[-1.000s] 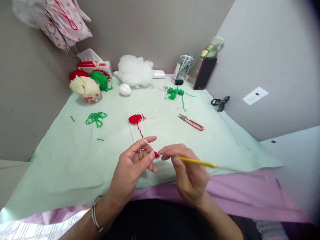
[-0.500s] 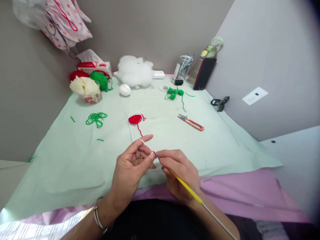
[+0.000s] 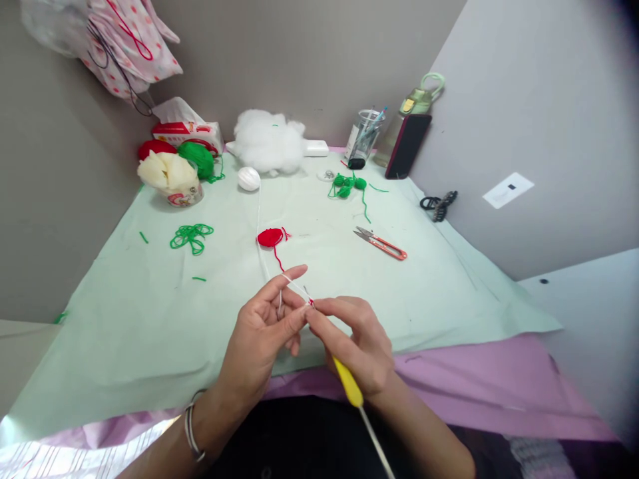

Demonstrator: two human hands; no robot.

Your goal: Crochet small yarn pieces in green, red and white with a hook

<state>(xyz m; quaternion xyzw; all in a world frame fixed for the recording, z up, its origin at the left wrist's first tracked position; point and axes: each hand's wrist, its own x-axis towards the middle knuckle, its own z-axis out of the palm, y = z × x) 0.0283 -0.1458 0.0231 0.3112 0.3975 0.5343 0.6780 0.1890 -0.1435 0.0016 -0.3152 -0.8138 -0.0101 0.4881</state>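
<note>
My left hand (image 3: 267,326) pinches a tiny red and white crochet piece (image 3: 311,303) between thumb and fingers. White yarn (image 3: 294,285) loops over its raised index finger and runs back to a white yarn ball (image 3: 248,179). In my right hand (image 3: 357,342) is a crochet hook (image 3: 348,382) with a yellow grip, its metal tip showing just past the small piece. The fingertips of both hands meet at the work. Beyond them lies a red crocheted piece (image 3: 270,237), with a red strand trailing toward my left hand.
Orange-handled thread snips (image 3: 382,244) lie to the right. Green yarn loops (image 3: 192,238) are on the left, small green pieces (image 3: 349,185) at back right. White stuffing (image 3: 269,143), a tissue box (image 3: 187,136), a cup (image 3: 184,194) and a phone (image 3: 408,146) stand along the back.
The hook has swung steeper, its yellow grip moving left and its tip now poking out beyond the work. My right hand has rotated and shifted slightly left.
</note>
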